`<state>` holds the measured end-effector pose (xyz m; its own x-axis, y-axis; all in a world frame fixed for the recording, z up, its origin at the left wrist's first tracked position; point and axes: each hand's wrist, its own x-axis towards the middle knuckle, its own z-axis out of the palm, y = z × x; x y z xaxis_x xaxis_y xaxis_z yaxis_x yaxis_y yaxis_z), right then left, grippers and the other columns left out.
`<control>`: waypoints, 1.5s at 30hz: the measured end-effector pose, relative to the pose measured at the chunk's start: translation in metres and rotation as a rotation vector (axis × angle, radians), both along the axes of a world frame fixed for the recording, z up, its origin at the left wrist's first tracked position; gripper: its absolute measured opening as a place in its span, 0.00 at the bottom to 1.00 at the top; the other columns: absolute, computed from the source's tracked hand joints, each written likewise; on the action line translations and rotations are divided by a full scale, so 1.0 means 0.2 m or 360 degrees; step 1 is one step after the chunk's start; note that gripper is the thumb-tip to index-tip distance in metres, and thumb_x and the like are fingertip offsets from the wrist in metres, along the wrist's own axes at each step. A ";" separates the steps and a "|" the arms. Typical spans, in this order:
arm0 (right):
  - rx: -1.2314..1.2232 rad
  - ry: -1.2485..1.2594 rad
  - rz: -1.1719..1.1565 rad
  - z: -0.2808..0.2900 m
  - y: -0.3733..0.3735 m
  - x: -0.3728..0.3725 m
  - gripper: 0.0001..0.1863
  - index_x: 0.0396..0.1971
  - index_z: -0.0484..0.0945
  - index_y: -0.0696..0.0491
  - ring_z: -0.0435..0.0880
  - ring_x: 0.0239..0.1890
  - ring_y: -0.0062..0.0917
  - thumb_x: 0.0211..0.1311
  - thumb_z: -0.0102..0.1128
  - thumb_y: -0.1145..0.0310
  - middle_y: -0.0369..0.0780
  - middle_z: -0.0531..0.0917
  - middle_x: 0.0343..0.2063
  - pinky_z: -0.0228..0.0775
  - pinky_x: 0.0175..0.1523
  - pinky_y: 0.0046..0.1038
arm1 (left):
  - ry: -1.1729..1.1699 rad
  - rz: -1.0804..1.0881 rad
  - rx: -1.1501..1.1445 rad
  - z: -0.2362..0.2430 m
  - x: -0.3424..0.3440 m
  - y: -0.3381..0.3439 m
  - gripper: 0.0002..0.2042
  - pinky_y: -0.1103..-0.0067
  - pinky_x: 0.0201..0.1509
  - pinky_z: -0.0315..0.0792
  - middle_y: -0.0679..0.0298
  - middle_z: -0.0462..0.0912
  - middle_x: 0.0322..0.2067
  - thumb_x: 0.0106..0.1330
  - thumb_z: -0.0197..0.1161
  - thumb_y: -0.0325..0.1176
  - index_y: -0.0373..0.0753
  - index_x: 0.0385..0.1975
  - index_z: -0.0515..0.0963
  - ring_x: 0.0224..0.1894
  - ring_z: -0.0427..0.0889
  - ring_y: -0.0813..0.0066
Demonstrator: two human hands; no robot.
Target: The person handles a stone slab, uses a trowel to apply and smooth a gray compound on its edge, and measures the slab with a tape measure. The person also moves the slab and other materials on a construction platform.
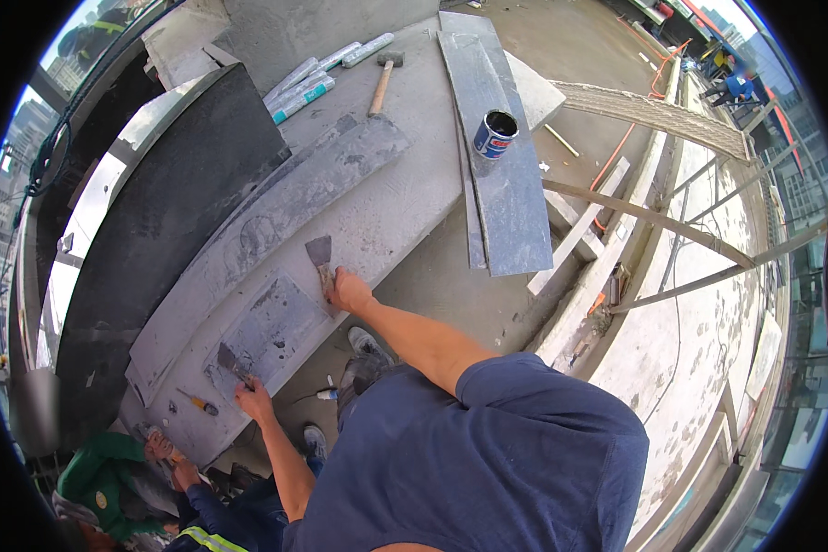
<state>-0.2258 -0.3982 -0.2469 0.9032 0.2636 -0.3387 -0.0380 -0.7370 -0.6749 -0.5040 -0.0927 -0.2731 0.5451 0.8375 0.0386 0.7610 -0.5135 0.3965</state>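
Note:
My left hand (pixel 253 397) grips a putty knife (pixel 230 359), its blade over a stained rectangular board (pixel 269 329) on the grey stone surface (pixel 409 213). My right hand (pixel 348 291) holds a wider putty knife (pixel 318 251) by its handle, blade pointing away from me, just beyond the board's far end. A small yellow-handled tool (pixel 198 401) lies left of the board. Long curved grey slabs (pixel 276 202) lie beyond both hands.
A mallet (pixel 385 81), wrapped tubes (pixel 298 92) and flat slabs (pixel 524 225) with an open can (pixel 495 138) lie farther off. Co-workers (pixel 101 483) crouch at lower left; another (pixel 736 89) is far right. Timber beams (pixel 649 216) and an orange hose (pixel 614 158) cross the right side.

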 end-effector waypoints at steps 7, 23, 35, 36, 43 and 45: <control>-0.0212 0.0053 0.0162 0.13 0.03 0.14 0.25 0.43 0.84 0.64 0.90 0.44 0.52 0.56 0.71 0.56 0.58 0.89 0.41 0.84 0.51 0.45 | 0.0100 0.0111 -0.0130 0.04 0.09 0.06 0.23 0.57 0.49 0.79 0.46 0.88 0.36 0.55 0.79 0.42 0.29 0.41 0.82 0.38 0.86 0.42; 0.1346 0.1218 -0.0276 0.57 -0.48 0.08 0.26 0.58 0.72 0.53 0.79 0.22 0.18 0.62 0.70 0.69 0.33 0.82 0.28 0.70 0.25 0.21 | -0.0480 -0.1330 -0.1791 0.79 1.11 -0.91 0.21 0.80 0.42 0.79 0.60 0.85 0.39 0.65 0.75 0.26 0.31 0.56 0.79 0.37 0.83 0.80; 0.1308 0.0628 -0.1027 0.58 -1.45 0.23 0.16 0.46 0.80 0.52 0.68 0.20 0.14 0.71 0.68 0.55 0.29 0.74 0.22 0.56 0.23 0.23 | 0.0056 -0.2304 -0.1083 0.96 1.78 -1.99 0.24 0.70 0.42 0.78 0.55 0.80 0.39 0.60 0.78 0.33 0.34 0.55 0.80 0.34 0.81 0.64; 0.1275 0.0499 -0.1129 0.54 -1.55 0.24 0.16 0.43 0.81 0.53 0.69 0.20 0.14 0.71 0.68 0.55 0.30 0.74 0.22 0.57 0.23 0.24 | 0.0077 -0.2347 -0.1160 0.96 1.80 -2.04 0.23 0.69 0.44 0.78 0.54 0.81 0.41 0.62 0.77 0.35 0.34 0.56 0.80 0.36 0.82 0.62; 0.0833 0.0012 -0.1441 0.38 -2.13 0.59 0.14 0.33 0.80 0.52 0.68 0.17 0.16 0.66 0.66 0.56 0.30 0.73 0.19 0.57 0.22 0.24 | 0.0312 -0.2323 -0.1050 0.79 1.84 -2.05 0.21 0.59 0.56 0.77 0.48 0.82 0.48 0.71 0.66 0.42 0.35 0.58 0.79 0.51 0.84 0.49; 0.0824 0.0149 -0.1375 0.29 -2.21 0.74 0.14 0.34 0.79 0.53 0.68 0.16 0.16 0.66 0.66 0.57 0.30 0.73 0.18 0.55 0.19 0.23 | 0.0351 -0.2097 -0.0933 0.74 1.74 -1.92 0.21 0.57 0.58 0.77 0.47 0.82 0.49 0.71 0.65 0.41 0.35 0.57 0.79 0.53 0.83 0.46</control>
